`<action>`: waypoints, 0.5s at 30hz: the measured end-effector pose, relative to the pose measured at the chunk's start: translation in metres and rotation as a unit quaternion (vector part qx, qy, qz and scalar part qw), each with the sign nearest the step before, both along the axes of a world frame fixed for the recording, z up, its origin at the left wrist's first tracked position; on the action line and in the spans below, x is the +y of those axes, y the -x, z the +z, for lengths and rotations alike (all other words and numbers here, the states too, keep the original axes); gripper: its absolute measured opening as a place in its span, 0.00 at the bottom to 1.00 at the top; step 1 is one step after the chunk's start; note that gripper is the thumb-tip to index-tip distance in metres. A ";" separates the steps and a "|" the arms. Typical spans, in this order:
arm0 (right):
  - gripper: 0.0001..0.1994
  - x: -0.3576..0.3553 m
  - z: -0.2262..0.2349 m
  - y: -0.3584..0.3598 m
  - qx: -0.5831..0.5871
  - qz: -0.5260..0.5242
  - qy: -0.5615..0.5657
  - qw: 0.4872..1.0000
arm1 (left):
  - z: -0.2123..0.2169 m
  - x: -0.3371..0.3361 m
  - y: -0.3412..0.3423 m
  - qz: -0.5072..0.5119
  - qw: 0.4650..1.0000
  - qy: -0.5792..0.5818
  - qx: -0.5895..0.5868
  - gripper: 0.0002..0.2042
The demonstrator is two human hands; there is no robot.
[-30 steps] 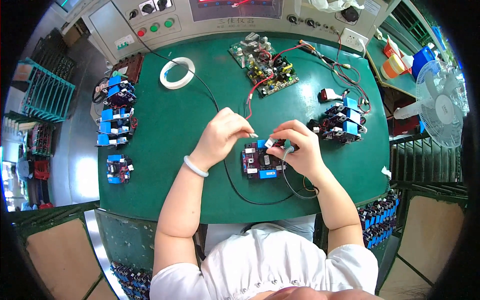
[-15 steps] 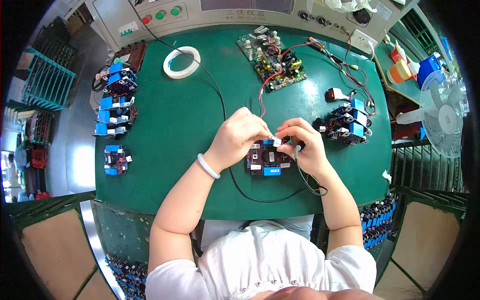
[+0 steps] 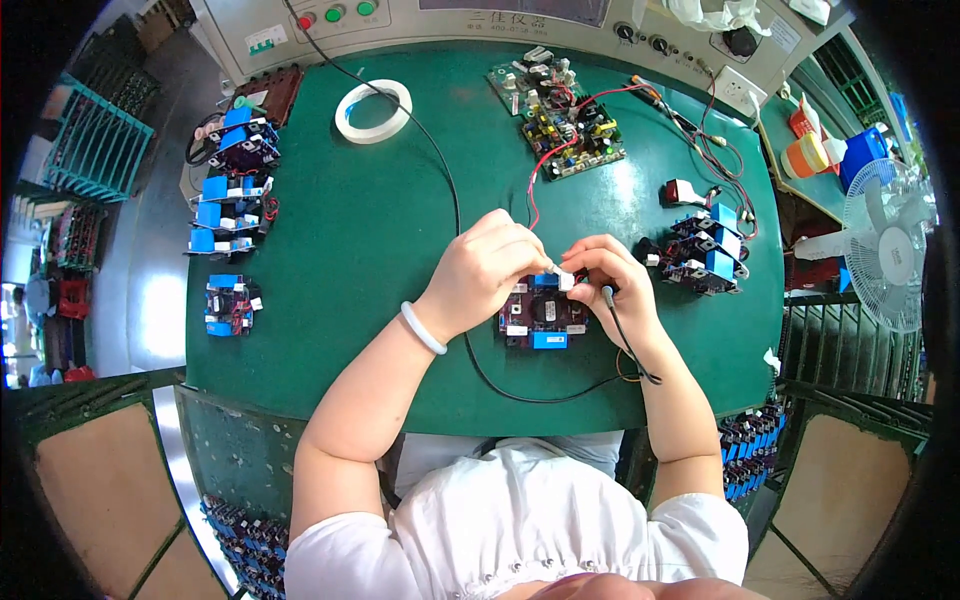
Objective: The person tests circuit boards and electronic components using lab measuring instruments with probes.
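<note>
Counter's near edge: the counter (image 3: 320, 250) is running along the person's lap, and a black cable (image 3: 538, 402) is curving over it in a loose bend.
Board in work: a dark board with blue blocks (image 3: 549, 312) is lying flat just below the fingers, its upper edge partly hidden by them.
Right hand: the right hand (image 3: 620, 285) is pinching a white connector (image 3: 567, 281) between thumb and forefinger, while the cable's grey end is resting across the same fingers.
Left hand: the left hand (image 3: 490, 262) is clamping a small pale plug (image 3: 553, 269) at its fingertips, right against the connector.
Just changed: a second ago the fingertips were standing apart; now they are meeting above the board.
Meaning: the two ends seem to be getting joined; whether they are fully seated, I cannot tell.
To the sides: a stack of similar boards (image 3: 706, 250) is standing on the right, and a single board (image 3: 231, 305) is lying on the left.
Farther up: a white tape roll (image 3: 372, 135) is lying flat, and a red wire (image 3: 541, 165) is running down from a larger green circuit board (image 3: 560, 130) toward the left hand.
Far edge: a grey instrument panel (image 3: 430, 35) is closing off the counter.
</note>
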State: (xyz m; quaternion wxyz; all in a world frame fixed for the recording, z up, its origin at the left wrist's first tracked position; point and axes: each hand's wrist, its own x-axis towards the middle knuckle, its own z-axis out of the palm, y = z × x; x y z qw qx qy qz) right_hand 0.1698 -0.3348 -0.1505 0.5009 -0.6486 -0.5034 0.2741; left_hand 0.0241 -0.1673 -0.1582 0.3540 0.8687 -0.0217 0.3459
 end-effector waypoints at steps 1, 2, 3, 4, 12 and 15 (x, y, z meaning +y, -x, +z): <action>0.12 0.000 -0.001 0.001 0.000 0.000 0.001 1.000 | 0.001 -0.002 0.000 0.000 1.000 0.001 0.000 0.07; 0.12 0.001 -0.002 0.002 0.000 -0.006 -0.010 1.000 | 0.003 -0.005 0.000 0.012 1.000 -0.014 -0.004 0.07; 0.11 0.001 -0.003 0.003 -0.001 -0.012 -0.021 1.000 | 0.004 -0.007 0.000 0.024 0.999 -0.029 -0.008 0.07; 0.11 0.002 -0.003 0.004 -0.001 -0.012 -0.020 1.000 | 0.004 -0.008 0.001 0.024 0.999 -0.028 -0.008 0.07; 0.13 0.001 0.000 0.010 -0.006 -0.037 0.006 0.999 | -0.005 -0.011 -0.002 0.032 0.998 -0.047 -0.005 0.08; 0.21 0.002 0.015 0.005 -0.042 -0.036 -0.001 0.998 | 0.005 -0.009 0.001 0.024 0.999 -0.047 -0.010 0.09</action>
